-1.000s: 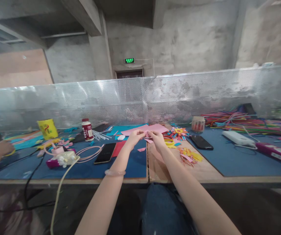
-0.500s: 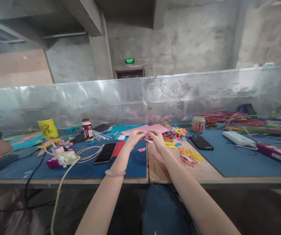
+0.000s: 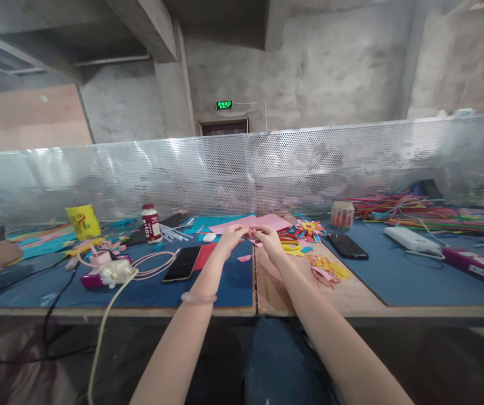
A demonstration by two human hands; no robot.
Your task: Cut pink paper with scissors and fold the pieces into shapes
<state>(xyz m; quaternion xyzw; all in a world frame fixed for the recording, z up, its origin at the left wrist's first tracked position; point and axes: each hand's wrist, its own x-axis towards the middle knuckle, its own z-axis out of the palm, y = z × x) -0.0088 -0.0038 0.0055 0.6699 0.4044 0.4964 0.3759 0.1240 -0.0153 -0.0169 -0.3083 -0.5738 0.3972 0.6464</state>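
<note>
My left hand [image 3: 232,238] and my right hand [image 3: 267,238] meet over the middle of the table, fingertips pinched together. Between them is a small piece of pink paper [image 3: 251,232], mostly covered by the fingers. Behind the hands lie pink paper sheets [image 3: 271,222] on top of blue paper [image 3: 202,224]. A red sheet [image 3: 205,256] is left of my left wrist, and a pink scrap [image 3: 244,258] rests below the hands. Beside my right hand are scissors with yellow handles [image 3: 291,246] and a colourful paper flower [image 3: 307,228].
At left stand a yellow container [image 3: 82,222] and a bottle [image 3: 152,224]; a phone [image 3: 182,264] and a plugged power strip [image 3: 109,274] lie nearer. At right are a black phone [image 3: 347,246], a jar [image 3: 342,215], a white power bank [image 3: 413,241] and paper strips [image 3: 326,269]. Another person's hand [image 3: 1,253] is far left.
My hands stay in nearly the same place, with small finger movements on the pink paper. The other person's hand at far left has shifted slightly.
</note>
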